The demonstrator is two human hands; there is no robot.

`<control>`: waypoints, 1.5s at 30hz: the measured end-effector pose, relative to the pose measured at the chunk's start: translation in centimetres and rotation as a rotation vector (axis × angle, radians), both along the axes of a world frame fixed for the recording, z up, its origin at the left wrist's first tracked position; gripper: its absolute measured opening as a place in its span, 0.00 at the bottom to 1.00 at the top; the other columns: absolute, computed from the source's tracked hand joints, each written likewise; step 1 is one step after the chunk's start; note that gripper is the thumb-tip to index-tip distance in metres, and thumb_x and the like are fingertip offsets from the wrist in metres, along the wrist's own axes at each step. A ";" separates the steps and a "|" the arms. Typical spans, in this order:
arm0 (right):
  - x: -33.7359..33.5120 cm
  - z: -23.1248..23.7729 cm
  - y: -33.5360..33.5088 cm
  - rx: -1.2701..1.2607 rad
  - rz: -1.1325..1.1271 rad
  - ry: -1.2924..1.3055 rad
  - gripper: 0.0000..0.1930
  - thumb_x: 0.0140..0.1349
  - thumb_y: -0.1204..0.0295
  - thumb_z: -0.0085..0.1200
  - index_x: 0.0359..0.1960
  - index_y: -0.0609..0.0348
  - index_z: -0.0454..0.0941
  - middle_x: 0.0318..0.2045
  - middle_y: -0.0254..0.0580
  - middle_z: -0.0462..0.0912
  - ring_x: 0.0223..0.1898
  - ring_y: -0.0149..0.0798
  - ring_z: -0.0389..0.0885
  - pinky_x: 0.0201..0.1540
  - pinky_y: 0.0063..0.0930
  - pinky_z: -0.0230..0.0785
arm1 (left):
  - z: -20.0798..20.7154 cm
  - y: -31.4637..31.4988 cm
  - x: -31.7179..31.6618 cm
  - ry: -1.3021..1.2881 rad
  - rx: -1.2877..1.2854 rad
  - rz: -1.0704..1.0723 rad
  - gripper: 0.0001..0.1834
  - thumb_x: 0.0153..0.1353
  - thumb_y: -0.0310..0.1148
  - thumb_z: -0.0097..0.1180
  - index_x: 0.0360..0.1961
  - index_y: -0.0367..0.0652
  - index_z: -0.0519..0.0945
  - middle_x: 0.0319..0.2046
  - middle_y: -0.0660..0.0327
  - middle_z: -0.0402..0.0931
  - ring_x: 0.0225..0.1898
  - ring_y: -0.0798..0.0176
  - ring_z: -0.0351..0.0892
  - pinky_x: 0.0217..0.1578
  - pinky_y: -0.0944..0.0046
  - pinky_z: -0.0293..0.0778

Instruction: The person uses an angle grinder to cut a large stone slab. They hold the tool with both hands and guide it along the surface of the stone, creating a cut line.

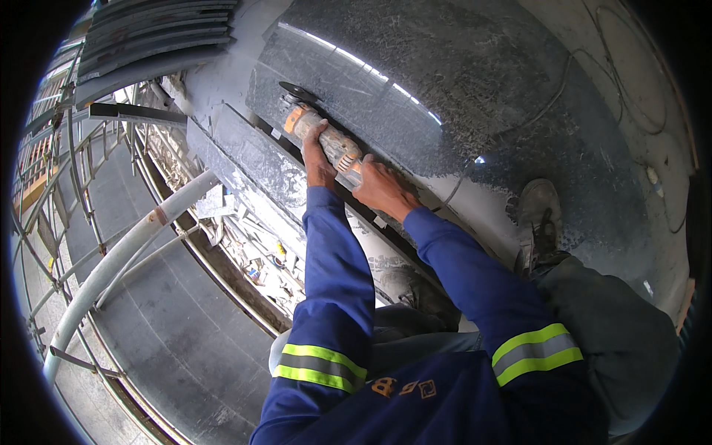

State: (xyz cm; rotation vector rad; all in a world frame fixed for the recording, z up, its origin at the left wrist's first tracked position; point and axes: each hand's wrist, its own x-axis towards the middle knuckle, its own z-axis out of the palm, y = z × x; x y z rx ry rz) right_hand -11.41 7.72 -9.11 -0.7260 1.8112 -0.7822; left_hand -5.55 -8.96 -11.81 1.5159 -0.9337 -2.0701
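Note:
Both of my hands grip a dusty orange-and-grey angle grinder [337, 144] that lies at a slant above a stone slab. Wrapped round the front of its body is my left hand [317, 157], just behind the orange gear head. My right hand [380, 185] closes on the rear handle, where the power cord leads away. At the far end, the dark grinding disc [299, 92] sits close to the edge of the dark grey slab [415, 81]; whether it touches, I cannot tell. A narrow dark gap [356, 204] runs below the tool, alongside a pale dusty strip of slab.
A pile of white rubble [256, 259] fills a trench on my left, beside a thick pale pipe [141, 236] and metal scaffolding [55, 148]. Stacked dark slabs [156, 37] lie at upper left. My boot [540, 215] stands on the slab; loose cable [612, 70] winds at right.

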 end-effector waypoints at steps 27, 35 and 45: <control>-0.5 3.7 1.1 0.085 0.050 -0.026 0.31 0.52 0.68 0.59 0.55 0.75 0.66 0.47 0.72 0.80 0.51 0.65 0.81 0.56 0.49 0.73 | 2.7 1.7 -0.6 0.016 0.115 0.018 0.16 0.53 0.36 0.62 0.39 0.41 0.73 0.23 0.56 0.76 0.20 0.55 0.79 0.24 0.53 0.81; -0.2 2.3 -1.7 0.042 0.015 -0.036 0.29 0.53 0.69 0.57 0.54 0.78 0.68 0.48 0.73 0.80 0.52 0.65 0.80 0.57 0.49 0.73 | 2.8 -0.7 -1.1 0.010 0.085 0.014 0.15 0.54 0.36 0.61 0.40 0.41 0.73 0.24 0.56 0.76 0.21 0.53 0.79 0.24 0.52 0.81; -0.1 2.6 -1.5 0.050 -0.004 -0.047 0.24 0.52 0.70 0.56 0.49 0.76 0.74 0.47 0.73 0.80 0.53 0.64 0.80 0.58 0.48 0.73 | 2.8 -0.4 -0.6 0.009 0.105 -0.018 0.19 0.56 0.36 0.60 0.45 0.40 0.72 0.27 0.56 0.76 0.23 0.53 0.81 0.27 0.52 0.83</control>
